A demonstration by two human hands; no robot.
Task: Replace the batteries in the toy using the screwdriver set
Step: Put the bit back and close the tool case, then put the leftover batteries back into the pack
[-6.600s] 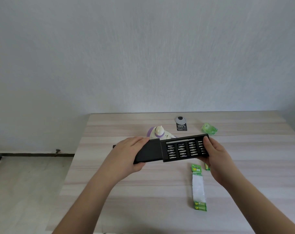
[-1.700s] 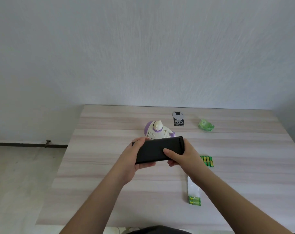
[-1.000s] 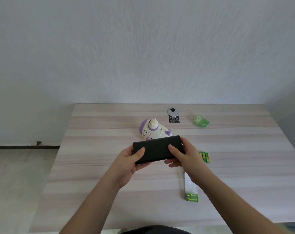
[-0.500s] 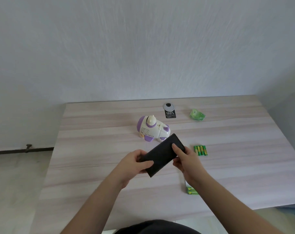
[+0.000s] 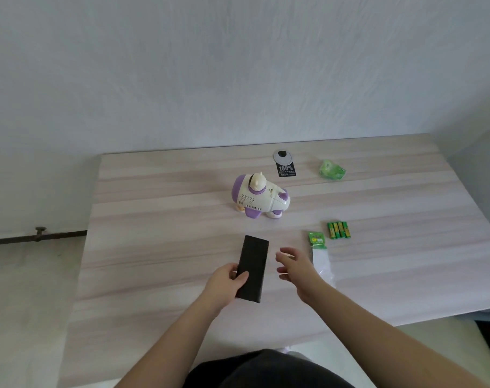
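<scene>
The right hand [image 5: 293,266] has let go and hangs open; the left hand [image 5: 226,284] alone grips the closed screwdriver case [image 5: 252,271], now lengthwise near the tabletop [image 5: 154,247] — apparently being put away.

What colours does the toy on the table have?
The toy is white with purple parts and a cream figure on top, seen in the head view.
</scene>
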